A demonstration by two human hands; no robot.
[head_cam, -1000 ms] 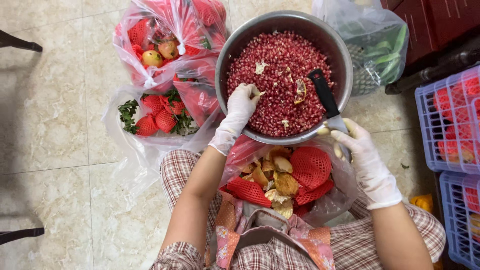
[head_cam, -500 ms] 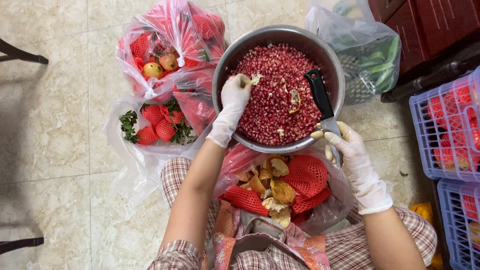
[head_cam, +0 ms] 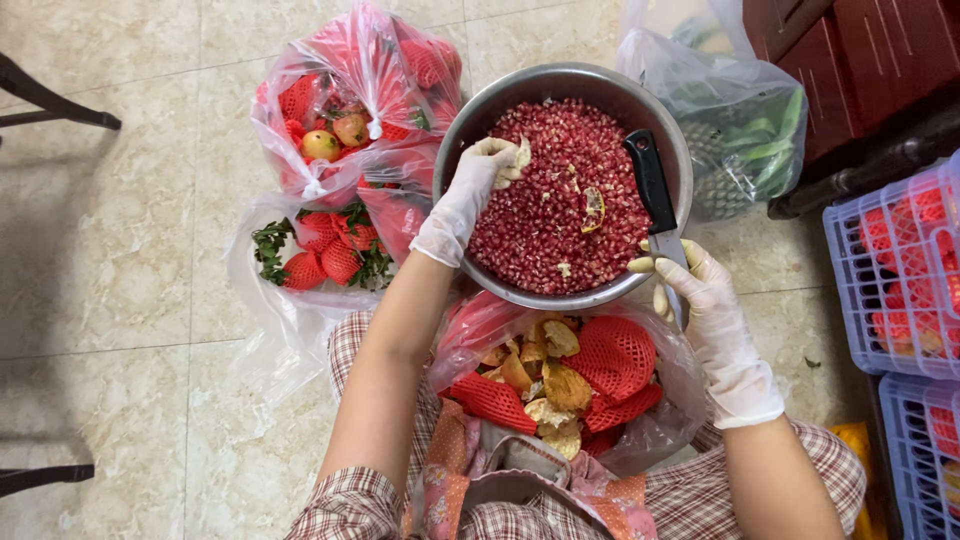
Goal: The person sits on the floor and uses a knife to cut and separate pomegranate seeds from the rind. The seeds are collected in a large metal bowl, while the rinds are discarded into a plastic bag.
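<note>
Head view, from the grips outward. Left hand, gloved, pinched on a pale scrap of pith just over the seeds at the left rim of the bowl. Right hand, gloved, closed round the blade end of a knife, black handle laid across the right rim and over the seeds; blade mostly hidden by the fingers. Bowl on the floor, nearly full of red seeds, so most of the picking seemingly done. Left to clear, by the look of it: a yellowish peel piece near the middle and a few pale flecks toward the near rim. Peel piece between the two hands, nearer the knife handle, well apart from the left fingertips. Below the bowl's near rim, a bag of husks and red foam nets. Beyond the bowl's left rim, bags of netted fruit, some unopened. At the floor's right edge, crates.
</note>
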